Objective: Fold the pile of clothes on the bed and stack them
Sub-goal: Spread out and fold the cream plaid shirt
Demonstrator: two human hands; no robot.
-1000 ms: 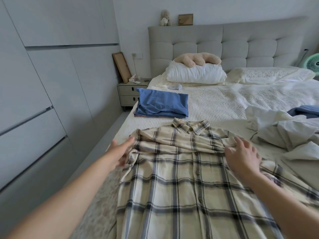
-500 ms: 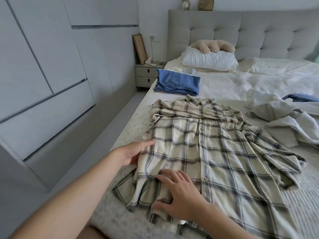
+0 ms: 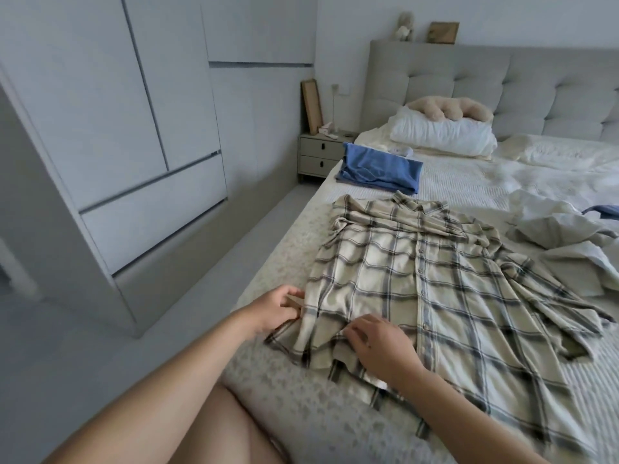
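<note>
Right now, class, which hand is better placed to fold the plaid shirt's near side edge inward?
Left hand: its grip already pinches the plaid shirt at that edge; the right hand rests further in.

Your shirt (image 3: 435, 296) lies spread on the bed (image 3: 301, 413) at frame centre, collar toward the headboard (image 3: 502, 78). Your left hand (image 3: 274, 309) sits at its left edge, your right hand (image 3: 378, 343) on its lower left part. Above the shirt lies a folded garment (image 3: 378, 172); at right, a heap of clothes (image 3: 562, 236). The pillow (image 3: 442, 135) is upper right, the nightstand (image 3: 318, 155) left of the bed, the wardrobe (image 3: 117, 128) at far left.
</note>
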